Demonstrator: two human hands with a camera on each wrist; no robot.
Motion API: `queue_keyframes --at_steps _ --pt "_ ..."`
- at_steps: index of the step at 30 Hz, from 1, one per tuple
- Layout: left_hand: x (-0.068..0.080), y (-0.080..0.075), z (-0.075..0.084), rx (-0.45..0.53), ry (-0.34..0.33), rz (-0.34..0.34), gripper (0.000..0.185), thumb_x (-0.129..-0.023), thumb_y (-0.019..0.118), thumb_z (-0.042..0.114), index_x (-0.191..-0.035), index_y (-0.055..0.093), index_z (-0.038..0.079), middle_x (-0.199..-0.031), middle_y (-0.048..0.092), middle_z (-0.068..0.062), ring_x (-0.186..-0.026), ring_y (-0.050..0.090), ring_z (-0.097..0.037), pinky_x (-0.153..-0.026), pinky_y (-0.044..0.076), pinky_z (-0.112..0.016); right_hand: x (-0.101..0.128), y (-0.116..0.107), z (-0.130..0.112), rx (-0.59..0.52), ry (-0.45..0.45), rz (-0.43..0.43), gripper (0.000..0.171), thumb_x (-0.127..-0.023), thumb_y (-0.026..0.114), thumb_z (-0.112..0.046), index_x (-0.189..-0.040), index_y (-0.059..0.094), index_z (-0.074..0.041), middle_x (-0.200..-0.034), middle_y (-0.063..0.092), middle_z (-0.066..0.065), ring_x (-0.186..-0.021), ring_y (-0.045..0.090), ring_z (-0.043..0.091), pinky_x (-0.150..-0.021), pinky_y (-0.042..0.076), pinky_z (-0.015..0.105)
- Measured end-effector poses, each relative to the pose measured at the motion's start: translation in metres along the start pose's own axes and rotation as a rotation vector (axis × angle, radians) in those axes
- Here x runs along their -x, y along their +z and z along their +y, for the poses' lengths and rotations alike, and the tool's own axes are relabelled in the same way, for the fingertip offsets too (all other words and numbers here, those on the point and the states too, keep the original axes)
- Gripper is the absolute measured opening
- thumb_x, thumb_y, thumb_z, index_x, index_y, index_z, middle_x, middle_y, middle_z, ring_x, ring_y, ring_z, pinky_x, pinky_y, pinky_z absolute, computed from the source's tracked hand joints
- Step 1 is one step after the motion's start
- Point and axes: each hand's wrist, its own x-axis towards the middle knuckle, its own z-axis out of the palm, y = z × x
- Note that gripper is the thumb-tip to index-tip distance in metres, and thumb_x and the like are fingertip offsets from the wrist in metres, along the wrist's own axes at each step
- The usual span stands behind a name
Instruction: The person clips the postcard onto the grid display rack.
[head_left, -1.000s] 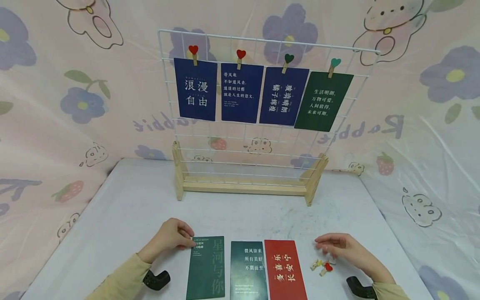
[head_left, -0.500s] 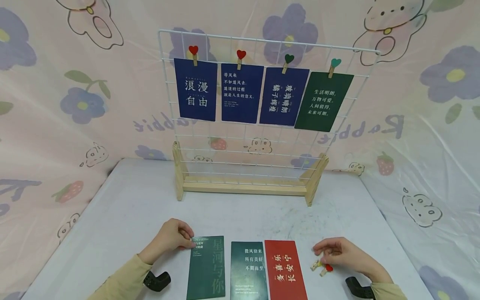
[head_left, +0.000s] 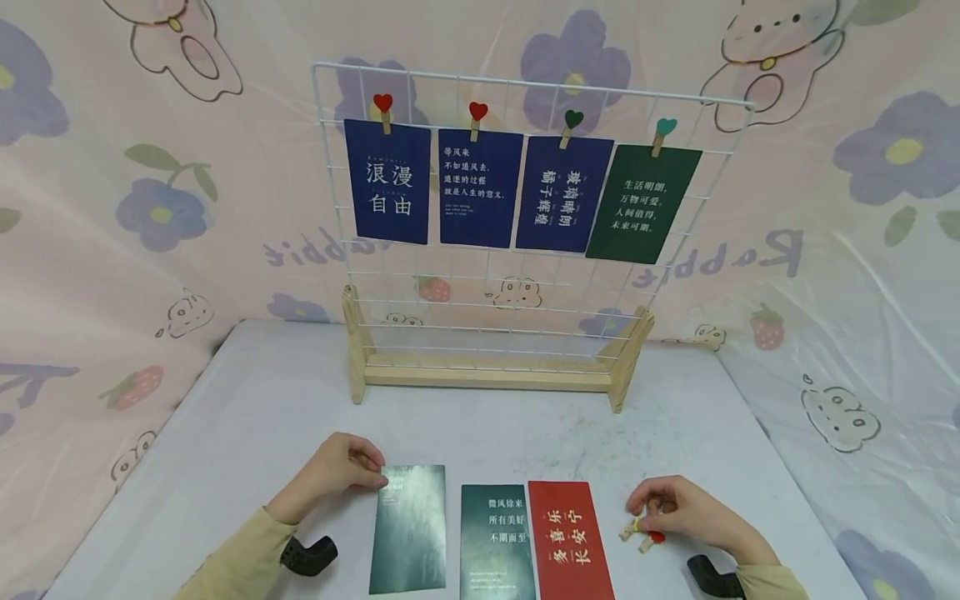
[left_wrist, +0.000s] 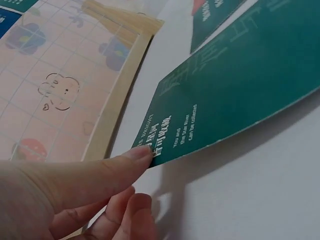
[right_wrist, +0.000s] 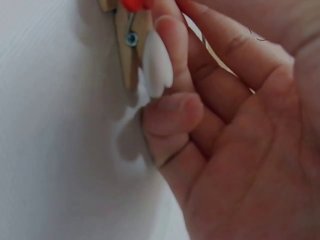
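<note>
A dark green card (head_left: pixel 408 533) lies at the front left of the white table (head_left: pixel 247 417). My left hand (head_left: pixel 367 471) pinches its far left corner, and the left wrist view shows that corner of the green card (left_wrist: pixel 240 85) raised off the table between thumb and finger (left_wrist: pixel 140 155). At the front right, my right hand (head_left: pixel 648 508) curls over a small heap of wooden clips (head_left: pixel 637 533). In the right wrist view its fingertips (right_wrist: pixel 170 107) pinch a wooden clip (right_wrist: pixel 131 50) with a white heart (right_wrist: pixel 157 65). A red-heart clip (right_wrist: pixel 132 4) lies just beyond.
A second green card (head_left: pixel 495 537) and a red card (head_left: pixel 570 537) lie side by side between my hands. Behind them stands a white wire grid (head_left: pixel 525 292) on a wooden base (head_left: pixel 487 377), with several cards clipped along its top. A patterned cloth surrounds the table.
My left hand has tilted the green card's far corner up off the table. My right hand's fingers have curled down onto the clips and closed on one.
</note>
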Motion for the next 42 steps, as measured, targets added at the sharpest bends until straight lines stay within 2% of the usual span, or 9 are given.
queue_keyframes --at_steps 4,8,16,22,31,37,42 --pt "-0.002 -0.004 -0.001 0.034 -0.012 -0.01 0.023 -0.073 0.083 0.005 -0.086 0.066 -0.004 -0.072 0.063 -0.005 -0.062 0.057 -0.016 -0.055 0.053 -0.029 -0.002 0.001 0.0 -0.002 -0.036 -0.016 0.014 -0.088 0.068 -0.009 -0.098 0.066 0.001 -0.077 0.062 0.007 -0.065 0.051 0.0 -0.054 0.047 0.023" --pt "-0.002 -0.006 -0.001 0.052 -0.025 -0.023 0.024 -0.074 0.082 0.006 -0.088 0.066 -0.004 -0.071 0.063 -0.004 -0.064 0.058 -0.016 -0.057 0.053 -0.028 -0.003 0.001 0.001 -0.016 -0.065 -0.034 0.012 -0.09 0.066 -0.007 -0.097 0.067 0.001 -0.081 0.064 0.01 -0.067 0.053 0.0 -0.056 0.049 0.022" --pt "-0.002 -0.009 0.004 0.084 -0.053 -0.042 0.025 -0.077 0.079 0.005 -0.091 0.062 -0.005 -0.07 0.066 -0.005 -0.065 0.06 -0.014 -0.058 0.052 -0.028 -0.004 -0.002 0.001 -0.045 -0.036 -0.056 0.012 -0.093 0.061 -0.007 -0.098 0.068 0.002 -0.087 0.067 0.012 -0.07 0.056 0.003 -0.059 0.05 0.023" --pt "-0.002 -0.009 0.007 0.164 -0.099 -0.045 0.025 -0.081 0.076 0.005 -0.096 0.06 -0.006 -0.075 0.067 -0.008 -0.066 0.064 -0.017 -0.062 0.057 -0.031 -0.004 -0.007 0.0 -0.093 0.016 -0.06 0.016 -0.095 0.058 -0.007 -0.101 0.066 0.005 -0.084 0.066 0.013 -0.068 0.056 0.006 -0.057 0.049 0.023" --pt "-0.002 -0.012 0.007 0.226 -0.121 -0.063 0.027 -0.085 0.072 0.007 -0.103 0.06 -0.008 -0.085 0.07 -0.011 -0.071 0.066 -0.018 -0.065 0.057 -0.032 -0.005 -0.017 -0.01 -0.026 0.075 0.006 0.018 -0.094 0.06 -0.013 -0.102 0.067 0.002 -0.096 0.068 0.014 -0.072 0.055 0.009 -0.057 0.047 0.025" --pt "-0.003 -0.013 0.006 0.272 -0.122 -0.088 0.03 -0.086 0.071 0.007 -0.107 0.06 -0.01 -0.089 0.07 -0.011 -0.075 0.066 -0.017 -0.068 0.057 -0.032 -0.008 -0.021 -0.017 -0.042 0.097 0.029 0.019 -0.096 0.059 -0.014 -0.103 0.063 0.003 -0.091 0.066 0.019 -0.069 0.056 0.018 -0.053 0.045 0.029" --pt "-0.003 -0.014 0.006 0.303 -0.127 -0.102 0.031 -0.086 0.071 0.008 -0.108 0.059 -0.01 -0.089 0.07 -0.011 -0.075 0.066 -0.017 -0.069 0.057 -0.031 -0.01 -0.022 -0.022 -0.034 0.094 0.05 0.02 -0.097 0.057 -0.014 -0.104 0.061 0.004 -0.091 0.065 0.019 -0.069 0.054 0.021 -0.053 0.044 0.032"
